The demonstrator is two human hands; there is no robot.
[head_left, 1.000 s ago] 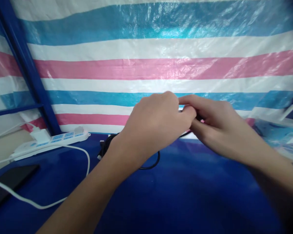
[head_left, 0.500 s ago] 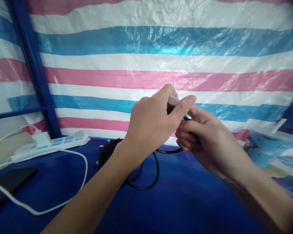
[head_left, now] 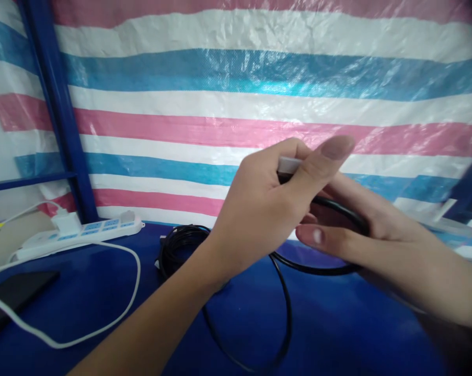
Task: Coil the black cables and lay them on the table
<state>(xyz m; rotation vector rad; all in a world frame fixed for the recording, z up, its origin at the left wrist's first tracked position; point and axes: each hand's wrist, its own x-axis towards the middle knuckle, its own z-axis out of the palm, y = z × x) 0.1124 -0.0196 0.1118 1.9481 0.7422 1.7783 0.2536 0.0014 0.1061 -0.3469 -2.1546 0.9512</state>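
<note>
Black cable point(head_left: 322, 269) is mid-coiling above the blue table point(head_left: 337, 334): left hand point(head_left: 265, 209) fingers pinch its pale plug end, right hand point(head_left: 361, 235) curls round the loop; next turn needs slack from the heap

You're working in bright, even light; the striped tarp point(head_left: 259, 73) throws back shiny glare on its blue band. Your right hand point(head_left: 377, 235) smears with motion blur, and the corners beyond the tarp darken and bend.
</note>
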